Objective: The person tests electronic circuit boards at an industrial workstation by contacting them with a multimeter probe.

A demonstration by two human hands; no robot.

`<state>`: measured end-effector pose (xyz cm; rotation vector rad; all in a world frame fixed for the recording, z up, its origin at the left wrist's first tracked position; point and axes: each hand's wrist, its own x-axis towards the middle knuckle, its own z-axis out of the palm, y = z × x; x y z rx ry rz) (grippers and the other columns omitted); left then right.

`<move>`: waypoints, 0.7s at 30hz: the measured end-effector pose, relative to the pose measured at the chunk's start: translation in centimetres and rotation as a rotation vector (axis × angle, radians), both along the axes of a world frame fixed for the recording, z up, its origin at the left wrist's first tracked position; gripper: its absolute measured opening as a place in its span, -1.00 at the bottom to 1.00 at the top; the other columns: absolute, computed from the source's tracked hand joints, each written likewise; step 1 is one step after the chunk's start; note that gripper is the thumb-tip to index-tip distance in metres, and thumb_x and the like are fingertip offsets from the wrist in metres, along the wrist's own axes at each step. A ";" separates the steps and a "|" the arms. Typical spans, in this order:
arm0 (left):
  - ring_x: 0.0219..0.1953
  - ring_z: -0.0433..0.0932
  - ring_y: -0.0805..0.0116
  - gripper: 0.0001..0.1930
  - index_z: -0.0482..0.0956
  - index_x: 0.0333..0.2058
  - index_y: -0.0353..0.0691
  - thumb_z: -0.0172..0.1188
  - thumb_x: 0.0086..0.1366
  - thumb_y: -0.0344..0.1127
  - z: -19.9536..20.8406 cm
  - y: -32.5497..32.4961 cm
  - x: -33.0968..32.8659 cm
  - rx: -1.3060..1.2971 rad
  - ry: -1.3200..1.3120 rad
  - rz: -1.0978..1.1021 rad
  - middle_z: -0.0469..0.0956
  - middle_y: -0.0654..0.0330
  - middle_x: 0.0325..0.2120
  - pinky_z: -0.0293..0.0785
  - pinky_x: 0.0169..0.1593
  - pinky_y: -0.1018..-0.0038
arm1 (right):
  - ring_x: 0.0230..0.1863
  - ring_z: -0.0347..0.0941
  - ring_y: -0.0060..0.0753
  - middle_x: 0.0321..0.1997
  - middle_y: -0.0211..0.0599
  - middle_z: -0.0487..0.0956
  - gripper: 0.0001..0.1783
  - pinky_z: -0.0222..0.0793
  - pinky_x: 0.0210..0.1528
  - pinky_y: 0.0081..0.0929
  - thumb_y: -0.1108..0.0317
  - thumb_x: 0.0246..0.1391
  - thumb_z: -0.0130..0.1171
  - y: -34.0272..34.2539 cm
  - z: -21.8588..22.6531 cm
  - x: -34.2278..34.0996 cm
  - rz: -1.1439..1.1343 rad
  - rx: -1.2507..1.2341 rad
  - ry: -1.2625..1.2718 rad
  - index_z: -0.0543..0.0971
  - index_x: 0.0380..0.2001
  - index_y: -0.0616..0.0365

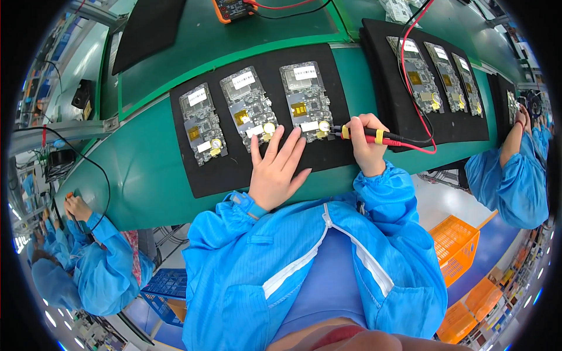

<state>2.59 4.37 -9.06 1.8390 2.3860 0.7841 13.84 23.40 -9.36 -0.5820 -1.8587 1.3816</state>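
Observation:
Three circuit boards lie side by side on a black foam mat [205,182]. My right hand [367,143] grips a pair of multimeter probes [380,138], one black and one red with yellow bands. Their tips reach the round coin cell [324,126] at the lower corner of the right-hand circuit board [307,93]. My left hand [279,169] lies flat with fingers spread, its fingertips at the lower edge of the middle circuit board [249,99]. Farther left is the third circuit board [199,120], which neither hand touches.
An orange multimeter [233,8] sits at the back, partly cut off. On another black mat [404,123] at right lie three more circuit boards [418,76], with the red lead [404,58] crossing them. Co-workers in blue sit at left and right. An orange crate [455,248] stands below the bench.

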 end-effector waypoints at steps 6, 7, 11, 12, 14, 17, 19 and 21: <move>0.28 0.14 0.03 -0.35 0.39 0.11 -0.22 0.31 0.04 -0.11 -0.3 0.4 0.0 -0.092 0.013 0.004 0.26 0.18 0.22 -0.23 0.26 -0.23 | -0.61 0.41 -0.66 -0.63 -0.38 0.54 -0.78 0.29 -0.55 -0.65 0.42 0.13 0.15 -0.3 -0.2 -0.4 -0.059 -0.005 -0.015 0.49 -0.57 0.25; 0.28 0.14 0.03 -0.35 0.39 0.11 -0.22 0.31 0.03 -0.11 -0.3 0.4 -0.1 -0.086 0.011 0.003 0.27 0.19 0.22 -0.23 0.26 -0.23 | -0.61 0.40 -0.67 -0.63 -0.38 0.54 -0.78 0.29 -0.55 -0.65 0.42 0.14 0.15 -0.3 -0.2 -0.4 -0.053 -0.002 -0.025 0.49 -0.57 0.25; 0.28 0.15 0.03 -0.35 0.40 0.10 -0.22 0.31 0.03 -0.12 -0.2 0.5 -0.1 -0.084 -0.004 0.004 0.27 0.19 0.21 -0.22 0.26 -0.22 | -0.55 0.37 -0.71 -0.58 -0.42 0.51 -0.75 0.29 -0.49 -0.69 0.36 0.19 0.10 -0.4 0.2 -0.6 -0.030 -0.033 -0.068 0.50 -0.54 0.25; 0.28 0.15 0.03 -0.35 0.40 0.10 -0.22 0.31 0.03 -0.12 -0.1 0.5 -0.1 -0.086 -0.005 0.005 0.27 0.19 0.21 -0.22 0.26 -0.22 | -0.55 0.37 -0.71 -0.58 -0.42 0.51 -0.75 0.29 -0.49 -0.69 0.36 0.19 0.10 -0.4 0.3 -0.6 -0.029 -0.034 -0.069 0.50 -0.54 0.25; 0.28 0.15 0.04 -0.36 0.40 0.10 -0.22 0.32 0.03 -0.13 -0.2 0.5 -0.2 -0.082 -0.018 0.005 0.27 0.19 0.21 -0.21 0.26 -0.23 | -0.55 0.36 -0.72 -0.58 -0.44 0.51 -0.76 0.28 -0.48 -0.69 0.37 0.18 0.12 -0.5 0.4 -0.5 -0.019 -0.065 -0.085 0.51 -0.54 0.24; 0.28 0.15 0.04 -0.36 0.40 0.10 -0.22 0.32 0.02 -0.14 -0.1 0.4 -0.1 -0.078 -0.015 -0.001 0.27 0.19 0.21 -0.20 0.26 -0.23 | -0.55 0.35 -0.73 -0.58 -0.45 0.50 -0.77 0.26 -0.49 -0.70 0.38 0.18 0.12 -0.4 -0.2 -0.5 -0.032 -0.060 -0.089 0.50 -0.54 0.23; 0.28 0.15 0.04 -0.35 0.40 0.10 -0.22 0.32 0.02 -0.14 -0.1 0.4 -0.1 -0.081 -0.015 -0.004 0.27 0.19 0.21 -0.19 0.25 -0.24 | -0.58 0.35 -0.74 -0.61 -0.44 0.51 -0.77 0.25 -0.53 -0.72 0.38 0.17 0.14 -0.6 -0.4 -0.7 -0.048 -0.072 -0.062 0.49 -0.55 0.23; 0.28 0.16 0.04 -0.35 0.40 0.10 -0.22 0.32 0.02 -0.14 -0.1 0.4 -0.1 -0.083 -0.016 -0.009 0.27 0.19 0.21 -0.19 0.25 -0.24 | -0.62 0.35 -0.76 -0.64 -0.43 0.51 -0.77 0.24 -0.57 -0.73 0.38 0.16 0.15 -0.7 -0.5 -0.8 -0.064 -0.083 -0.034 0.49 -0.56 0.24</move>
